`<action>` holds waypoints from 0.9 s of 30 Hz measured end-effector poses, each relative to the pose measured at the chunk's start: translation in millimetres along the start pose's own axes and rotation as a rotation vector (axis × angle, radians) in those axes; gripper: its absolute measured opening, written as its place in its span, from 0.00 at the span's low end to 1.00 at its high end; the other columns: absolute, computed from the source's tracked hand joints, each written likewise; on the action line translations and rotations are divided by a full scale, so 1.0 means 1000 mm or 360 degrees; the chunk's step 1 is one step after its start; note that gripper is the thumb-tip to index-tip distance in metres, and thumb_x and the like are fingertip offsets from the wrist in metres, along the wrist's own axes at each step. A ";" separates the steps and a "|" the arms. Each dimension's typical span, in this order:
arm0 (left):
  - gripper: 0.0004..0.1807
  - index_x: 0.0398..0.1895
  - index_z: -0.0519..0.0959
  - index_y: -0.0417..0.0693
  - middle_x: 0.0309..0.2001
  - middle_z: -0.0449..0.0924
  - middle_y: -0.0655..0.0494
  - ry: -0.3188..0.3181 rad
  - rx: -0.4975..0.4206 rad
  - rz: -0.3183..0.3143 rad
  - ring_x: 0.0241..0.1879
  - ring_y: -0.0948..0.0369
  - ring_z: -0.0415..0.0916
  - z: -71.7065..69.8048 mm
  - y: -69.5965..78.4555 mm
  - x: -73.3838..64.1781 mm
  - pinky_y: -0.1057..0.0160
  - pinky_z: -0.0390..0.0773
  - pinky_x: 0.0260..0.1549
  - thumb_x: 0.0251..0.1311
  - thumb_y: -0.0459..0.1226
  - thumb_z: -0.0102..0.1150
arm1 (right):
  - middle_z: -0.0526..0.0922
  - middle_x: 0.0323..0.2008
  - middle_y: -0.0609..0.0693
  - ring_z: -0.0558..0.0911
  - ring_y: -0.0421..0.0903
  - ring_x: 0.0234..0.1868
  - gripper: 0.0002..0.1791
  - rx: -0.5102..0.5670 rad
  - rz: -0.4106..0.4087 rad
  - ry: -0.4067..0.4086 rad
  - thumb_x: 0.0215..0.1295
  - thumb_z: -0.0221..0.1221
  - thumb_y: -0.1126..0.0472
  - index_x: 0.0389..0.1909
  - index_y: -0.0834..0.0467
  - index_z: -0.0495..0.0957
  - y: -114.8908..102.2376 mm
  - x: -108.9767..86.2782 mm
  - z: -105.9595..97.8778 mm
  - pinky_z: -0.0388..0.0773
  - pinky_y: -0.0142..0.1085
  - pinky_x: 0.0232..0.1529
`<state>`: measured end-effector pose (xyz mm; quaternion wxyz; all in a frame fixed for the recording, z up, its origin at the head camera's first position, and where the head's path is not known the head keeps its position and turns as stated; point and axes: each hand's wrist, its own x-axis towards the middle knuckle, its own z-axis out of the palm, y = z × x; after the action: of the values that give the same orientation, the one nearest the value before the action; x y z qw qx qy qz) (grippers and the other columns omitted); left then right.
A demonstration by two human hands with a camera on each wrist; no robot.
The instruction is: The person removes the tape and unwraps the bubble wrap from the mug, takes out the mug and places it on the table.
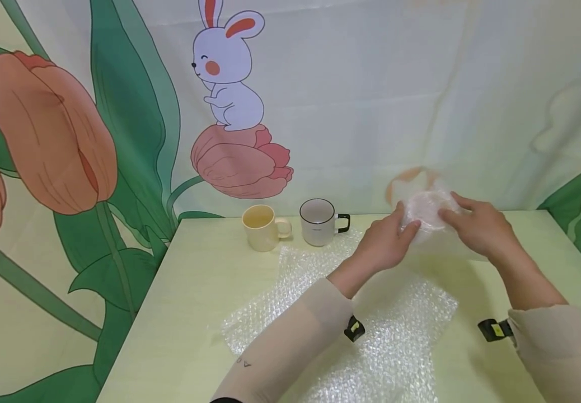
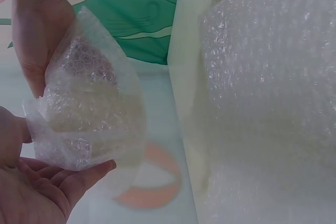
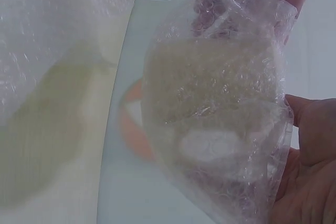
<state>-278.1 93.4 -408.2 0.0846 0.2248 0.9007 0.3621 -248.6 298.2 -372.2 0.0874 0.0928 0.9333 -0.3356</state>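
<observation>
Both hands hold up a bubble-wrapped bundle (image 1: pixel 425 211) over the far right part of the table. Through the clear layers a pale, cylinder-like shape with a round end shows; the wrap blurs what kind of thing it is. My left hand (image 1: pixel 385 242) grips the bundle's left side, thumb on the near face. On the opposite side my right hand (image 1: pixel 482 226) holds it, thumb also over the wrap. In the right wrist view the bundle (image 3: pixel 215 82) has loose wrap flaring out past the beige middle.
A cream mug (image 1: pixel 261 235) and a white mug (image 1: pixel 317 228) with a dark rim and handle stand at the table's back edge. Sheets of bubble wrap (image 1: pixel 386 347) lie across the middle of the table (image 1: pixel 179 313). Behind hangs a printed cloth (image 1: pixel 351 112).
</observation>
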 end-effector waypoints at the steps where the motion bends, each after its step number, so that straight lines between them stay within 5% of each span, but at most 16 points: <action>1: 0.38 0.84 0.51 0.46 0.74 0.71 0.51 0.0003 0.0009 0.0003 0.71 0.52 0.73 -0.001 -0.001 -0.003 0.55 0.74 0.68 0.81 0.57 0.37 | 0.45 0.79 0.73 0.53 0.80 0.75 0.47 -0.0011 -0.0007 -0.0002 0.76 0.40 0.29 0.83 0.52 0.41 -0.002 -0.001 0.002 0.59 0.76 0.66; 22: 0.37 0.82 0.52 0.40 0.72 0.73 0.42 0.0002 0.0077 0.0027 0.67 0.49 0.77 -0.016 -0.028 -0.063 0.53 0.77 0.65 0.82 0.55 0.37 | 0.66 0.72 0.72 0.70 0.77 0.68 0.44 -0.0175 -0.0177 0.0018 0.78 0.41 0.32 0.82 0.58 0.52 -0.018 -0.030 0.050 0.71 0.70 0.55; 27: 0.37 0.82 0.53 0.39 0.70 0.75 0.41 0.0012 0.0111 0.0027 0.65 0.48 0.79 -0.015 -0.034 -0.077 0.52 0.79 0.62 0.82 0.55 0.36 | 0.72 0.68 0.72 0.79 0.74 0.60 0.44 -0.0167 -0.0212 0.0030 0.78 0.41 0.32 0.81 0.59 0.54 -0.019 -0.037 0.063 0.77 0.61 0.46</action>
<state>-226.9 26.3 -421.5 0.0703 0.2338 0.9111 0.3321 -210.5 239.1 -400.6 0.0607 0.0292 0.9545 -0.2905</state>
